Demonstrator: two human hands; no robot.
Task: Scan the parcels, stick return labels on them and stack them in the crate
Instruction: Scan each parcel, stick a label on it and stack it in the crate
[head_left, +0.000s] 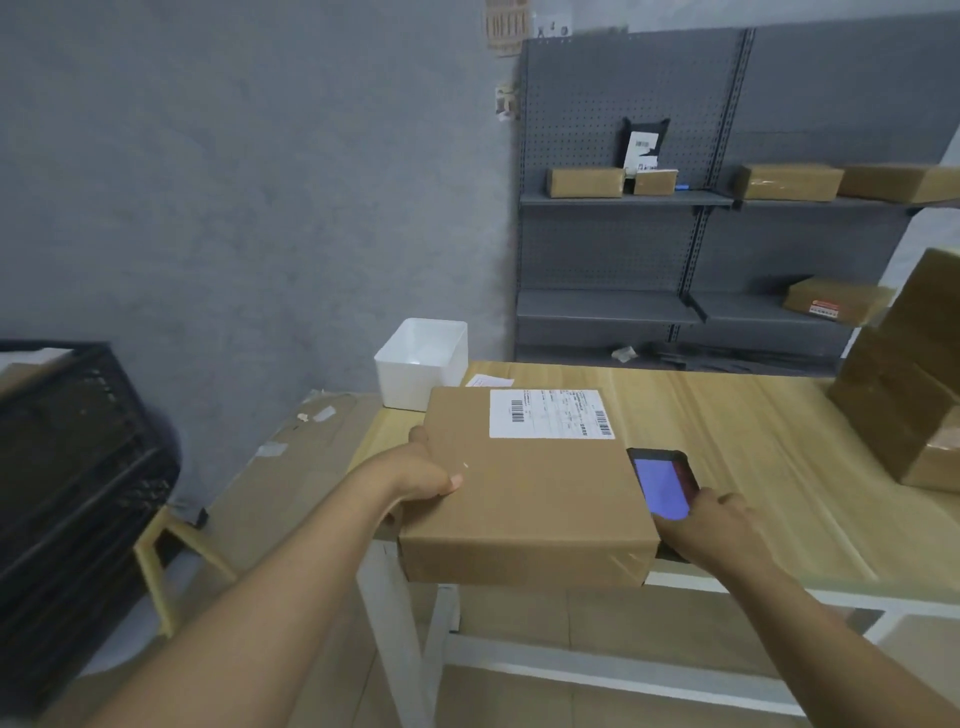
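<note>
A flat brown cardboard parcel (524, 488) with a white shipping label (549, 414) on its far end is held just above the near left corner of the wooden table (753, 431). My left hand (423, 475) grips the parcel's left edge, thumb on top. My right hand (714, 530) holds a black handheld scanner (665, 483) with a lit blue screen, right beside the parcel's right edge. A black plastic crate (78, 467) stands at the left, on a stool.
A white plastic bin (422, 364) sits at the table's far left corner, a small paper slip behind the parcel. Stacked brown boxes (904, 384) stand on the table's right end. Grey shelving (675, 208) with several parcels lines the back wall.
</note>
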